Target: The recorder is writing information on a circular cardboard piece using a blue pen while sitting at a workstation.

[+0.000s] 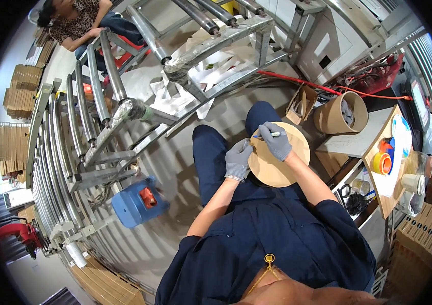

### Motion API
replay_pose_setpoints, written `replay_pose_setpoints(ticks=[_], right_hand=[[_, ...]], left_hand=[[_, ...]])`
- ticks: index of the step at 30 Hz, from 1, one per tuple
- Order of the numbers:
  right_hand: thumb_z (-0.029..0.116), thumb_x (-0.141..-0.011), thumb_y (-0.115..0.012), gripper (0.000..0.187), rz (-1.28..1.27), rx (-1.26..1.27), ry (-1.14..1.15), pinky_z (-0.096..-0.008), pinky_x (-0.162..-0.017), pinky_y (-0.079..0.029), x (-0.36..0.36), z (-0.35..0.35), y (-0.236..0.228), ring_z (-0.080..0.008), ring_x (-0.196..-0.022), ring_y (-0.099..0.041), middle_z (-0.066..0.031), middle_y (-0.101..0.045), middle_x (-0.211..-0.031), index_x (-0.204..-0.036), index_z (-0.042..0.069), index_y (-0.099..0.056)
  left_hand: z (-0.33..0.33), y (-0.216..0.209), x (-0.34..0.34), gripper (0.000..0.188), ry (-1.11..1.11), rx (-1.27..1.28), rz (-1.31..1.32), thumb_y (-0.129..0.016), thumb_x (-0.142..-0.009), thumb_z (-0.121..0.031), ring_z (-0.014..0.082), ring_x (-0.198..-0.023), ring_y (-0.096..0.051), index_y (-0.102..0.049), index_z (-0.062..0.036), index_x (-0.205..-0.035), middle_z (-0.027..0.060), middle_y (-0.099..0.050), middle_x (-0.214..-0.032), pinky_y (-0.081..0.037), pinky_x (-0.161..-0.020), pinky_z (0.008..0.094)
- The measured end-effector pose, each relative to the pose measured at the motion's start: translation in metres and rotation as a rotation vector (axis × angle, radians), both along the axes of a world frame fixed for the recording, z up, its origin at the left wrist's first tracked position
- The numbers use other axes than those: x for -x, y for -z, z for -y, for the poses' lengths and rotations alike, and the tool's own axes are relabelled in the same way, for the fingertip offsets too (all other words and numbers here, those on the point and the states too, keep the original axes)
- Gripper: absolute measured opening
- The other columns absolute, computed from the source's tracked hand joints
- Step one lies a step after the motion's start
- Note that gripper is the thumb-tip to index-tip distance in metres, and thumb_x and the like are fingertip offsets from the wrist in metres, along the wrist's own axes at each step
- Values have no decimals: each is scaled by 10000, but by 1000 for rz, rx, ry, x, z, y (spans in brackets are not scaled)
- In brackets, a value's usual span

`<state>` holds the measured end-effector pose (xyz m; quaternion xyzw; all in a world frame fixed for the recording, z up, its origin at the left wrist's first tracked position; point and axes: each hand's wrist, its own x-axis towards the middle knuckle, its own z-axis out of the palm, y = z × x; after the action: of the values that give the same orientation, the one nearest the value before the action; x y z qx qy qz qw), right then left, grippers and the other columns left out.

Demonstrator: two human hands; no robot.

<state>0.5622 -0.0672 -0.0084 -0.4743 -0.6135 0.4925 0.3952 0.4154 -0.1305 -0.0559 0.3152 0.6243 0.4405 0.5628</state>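
Note:
A round tan disc [279, 170], like cardboard or thin wood, lies across my lap. My right hand [277, 145], in a grey glove, is closed around a pen [276, 133] with a blue tip, held above the upper left part of the disc. At the disc's left rim is my left hand [238, 159], also gloved in grey. Its fingers are curled together, and whatever they pinch is too small or hidden to make out.
Metal roller conveyors [195, 51] stand ahead and to the left. A blue plastic jerrycan [132, 206] sits on the floor at left. To my right are a cardboard drum [328, 114] and a board with orange tape [383, 163]. A seated person [81, 25] is at far left.

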Motion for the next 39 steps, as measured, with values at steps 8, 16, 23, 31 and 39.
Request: replay_pose_setpoints(ticks=[8, 16, 23, 31, 39], right_hand=[[154, -902, -499, 236, 56, -26, 14, -318, -601, -442, 1, -2, 8, -237, -634, -585, -113, -597, -664, -731, 7, -568], [161, -898, -502, 251, 91, -47, 19, -342, -598, -433, 3, 0, 7, -272, -634, -571, -120, -580, -653, -702, 14, -558], [164, -892, -503, 245, 166, -107, 9, -361, -581, -429, 2, -2, 15, -297, -630, -567, -135, -574, -653, -705, 13, -553], [165, -890, -503, 245, 211, -157, 12, -366, -582, -430, 2, -1, 11, -312, -637, -567, -144, -573, -653, -702, 15, -548], [109, -915, -457, 171, 135, -256, 61, -289, -596, -437, -9, -1, 22, -178, -642, -543, -84, -548, -738, -801, -5, -514]], left_hand=[[-1, -3, -1, 332, -59, -20, 53, -656, -786, -65, 132, -900, -623, -613, 48, -1096, 112, -663, -1020, -482, -809, 247], [1, -4, -3, 339, -66, -20, 72, -654, -787, -71, 138, -910, -621, -611, 48, -1101, 114, -661, -1029, -483, -814, 254], [1, 0, -2, 361, -25, -8, 65, -644, -805, -39, 144, -938, -612, -568, 74, -1139, 123, -641, -1065, -475, -841, 252], [2, 4, -3, 331, -53, -34, 64, -652, -797, -58, 138, -912, -618, -606, 53, -1106, 112, -658, -1034, -485, -812, 256], [2, -2, -3, 331, -57, -10, 97, -662, -802, -83, 132, -900, -619, -610, 46, -1102, 106, -663, -1019, -481, -806, 247]])
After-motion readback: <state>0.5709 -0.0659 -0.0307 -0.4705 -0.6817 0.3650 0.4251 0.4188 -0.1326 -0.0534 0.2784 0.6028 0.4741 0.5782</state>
